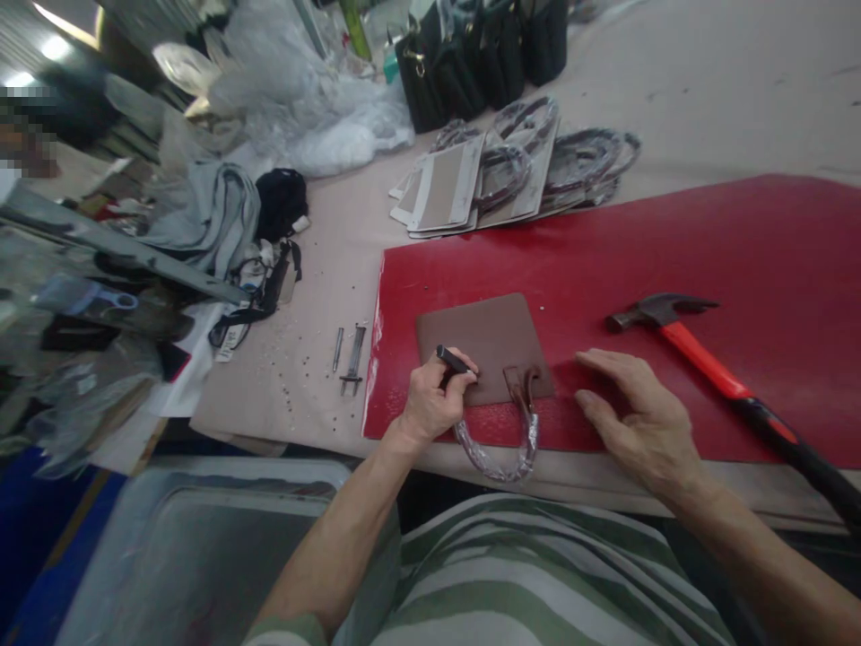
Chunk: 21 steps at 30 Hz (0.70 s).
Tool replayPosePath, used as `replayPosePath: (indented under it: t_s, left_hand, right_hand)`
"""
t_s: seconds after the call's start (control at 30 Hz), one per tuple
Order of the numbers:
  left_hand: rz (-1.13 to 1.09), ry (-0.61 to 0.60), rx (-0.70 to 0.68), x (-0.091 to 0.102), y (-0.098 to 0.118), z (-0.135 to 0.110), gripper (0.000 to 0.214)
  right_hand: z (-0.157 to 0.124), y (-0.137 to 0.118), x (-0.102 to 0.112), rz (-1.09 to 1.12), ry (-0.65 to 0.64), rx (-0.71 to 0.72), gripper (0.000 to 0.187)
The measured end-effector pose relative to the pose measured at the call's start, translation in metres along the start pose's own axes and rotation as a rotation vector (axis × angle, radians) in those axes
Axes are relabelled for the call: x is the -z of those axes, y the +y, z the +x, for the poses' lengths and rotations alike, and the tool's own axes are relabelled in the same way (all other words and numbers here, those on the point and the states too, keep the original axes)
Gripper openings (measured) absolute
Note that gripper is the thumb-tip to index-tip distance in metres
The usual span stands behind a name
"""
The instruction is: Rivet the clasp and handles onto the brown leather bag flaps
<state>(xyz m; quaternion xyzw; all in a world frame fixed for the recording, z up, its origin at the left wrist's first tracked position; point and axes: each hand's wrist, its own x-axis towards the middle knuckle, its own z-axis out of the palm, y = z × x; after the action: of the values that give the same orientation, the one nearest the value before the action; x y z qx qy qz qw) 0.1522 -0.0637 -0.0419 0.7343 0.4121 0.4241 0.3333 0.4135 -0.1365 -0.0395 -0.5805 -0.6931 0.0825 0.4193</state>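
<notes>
A brown leather panel [481, 336] lies on a red sheet [740, 251], with a plastic-wrapped handle [498, 468] attached near its lower right corner and curving toward me. My left hand [436, 395] is closed around a short black rod [452, 360], which leans over the panel's lower left part; its lower end is hidden by the fingers. To the right of the panel, my right hand [632, 417] hovers over or rests on the red sheet, fingers apart and holding nothing. Beyond it lies a claw hammer [706, 359] with a red and black handle.
Left of the sheet are a thin metal rod [337, 350], a metal tool [353, 359] and scattered small bits. Panels with wrapped handles [447, 188] and dark bags [471, 63] stand at the back. A grey bin [323, 471] sits below the table's left edge.
</notes>
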Motion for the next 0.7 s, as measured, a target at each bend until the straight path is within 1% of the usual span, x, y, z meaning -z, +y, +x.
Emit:
replayPosePath:
  t_s: [0.1,0.2,0.27,0.37,0.47,0.57,0.6,0.67,0.7]
  left_hand:
    - [-0.013,-0.015,0.01,0.001,-0.001,0.001,0.006]
    - [0.011,-0.01,-0.007,0.0,-0.002,0.0,0.007]
    - [0.027,-0.002,-0.024,-0.001,-0.004,-0.002,0.007]
    - [0.043,0.01,-0.039,-0.003,-0.004,-0.002,0.009]
    - [0.074,0.007,-0.06,-0.004,-0.003,-0.002,0.009]
    - [0.089,-0.008,-0.092,-0.003,-0.001,-0.001,0.009]
    - [0.092,-0.013,-0.1,-0.003,-0.001,0.0,0.009]
    - [0.098,-0.02,-0.115,-0.004,0.0,0.0,0.01]
    - [0.101,-0.021,-0.123,-0.004,0.0,0.0,0.01]
  right_hand:
    - [-0.008,0.018,0.028,-0.194,0.071,-0.04,0.032]
    - [-0.016,0.05,0.059,-0.365,0.114,-0.11,0.023]
    - [-0.023,0.072,0.077,-0.428,0.116,-0.148,0.019]
    - [-0.033,0.092,0.094,-0.51,0.044,-0.258,0.017]
    - [-0.035,0.092,0.097,-0.547,-0.036,-0.373,0.02]
    - [-0.024,0.08,0.095,-0.551,-0.094,-0.435,0.016]
    - [-0.018,0.074,0.095,-0.537,-0.119,-0.487,0.015]
    - [-0.005,0.061,0.096,-0.454,-0.189,-0.69,0.015]
    - [0.0,0.054,0.097,-0.346,-0.228,-0.811,0.017]
